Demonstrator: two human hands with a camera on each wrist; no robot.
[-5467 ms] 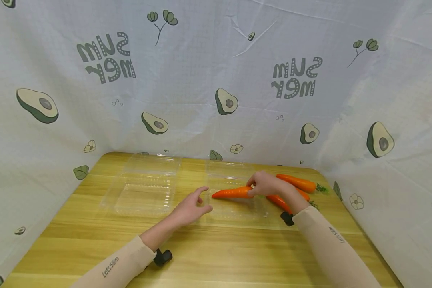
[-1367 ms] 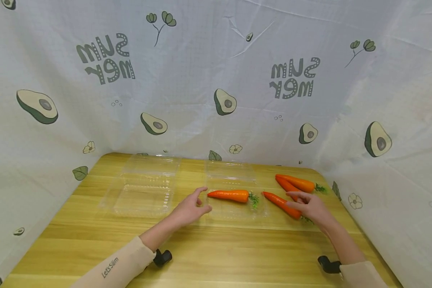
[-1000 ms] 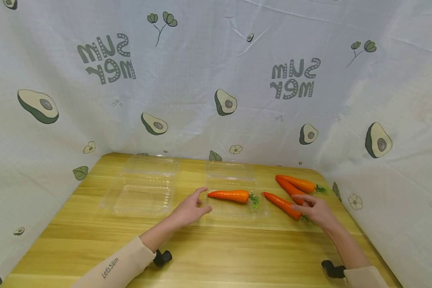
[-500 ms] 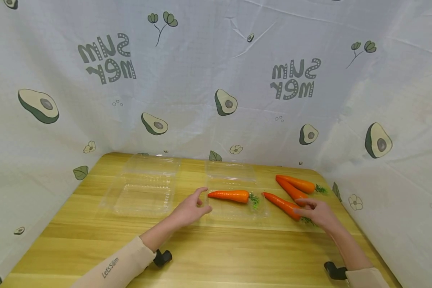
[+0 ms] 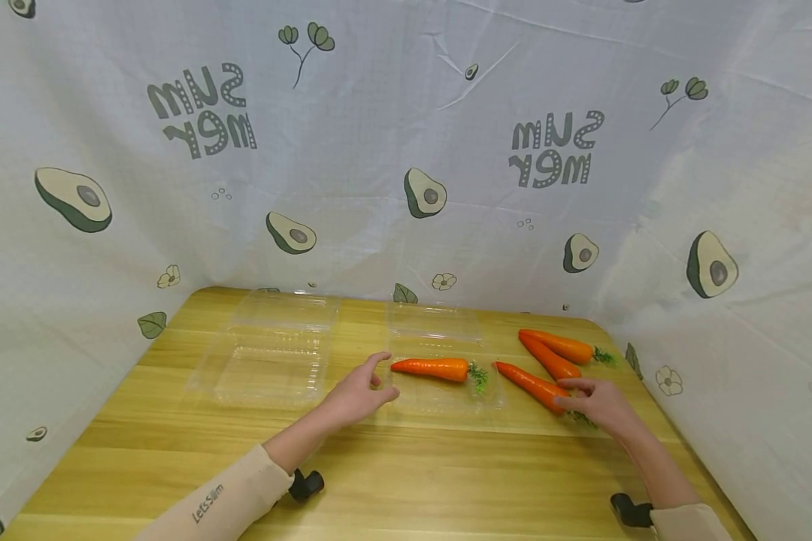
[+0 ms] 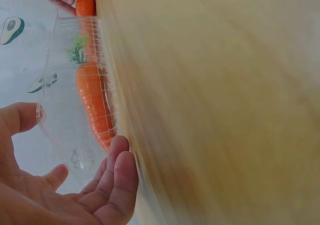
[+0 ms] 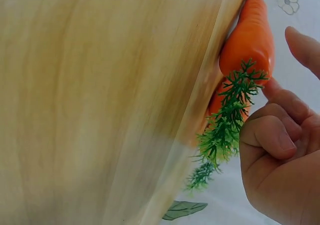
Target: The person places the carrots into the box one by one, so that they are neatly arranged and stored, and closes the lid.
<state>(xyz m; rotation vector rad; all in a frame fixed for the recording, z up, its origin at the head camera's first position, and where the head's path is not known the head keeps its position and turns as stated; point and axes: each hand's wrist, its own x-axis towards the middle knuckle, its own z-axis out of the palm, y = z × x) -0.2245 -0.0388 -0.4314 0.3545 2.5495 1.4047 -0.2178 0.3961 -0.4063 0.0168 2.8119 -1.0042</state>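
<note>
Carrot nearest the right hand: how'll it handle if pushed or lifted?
The carrot may roll if nudged, since its body is round and tapered. Its glossy skin could be a bit slippery. The leafy top probably flexes: thin, feathery sprigs.

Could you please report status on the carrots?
Left hand at clear box, one carrot inside. Right hand at nearest loose carrot, no grip seen. Two more carrots close behind.

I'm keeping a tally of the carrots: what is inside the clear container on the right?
One orange carrot with a green leafy top lies inside the clear container. The patch directly beneath the carrot is covered, so anything there cannot be seen.
</note>
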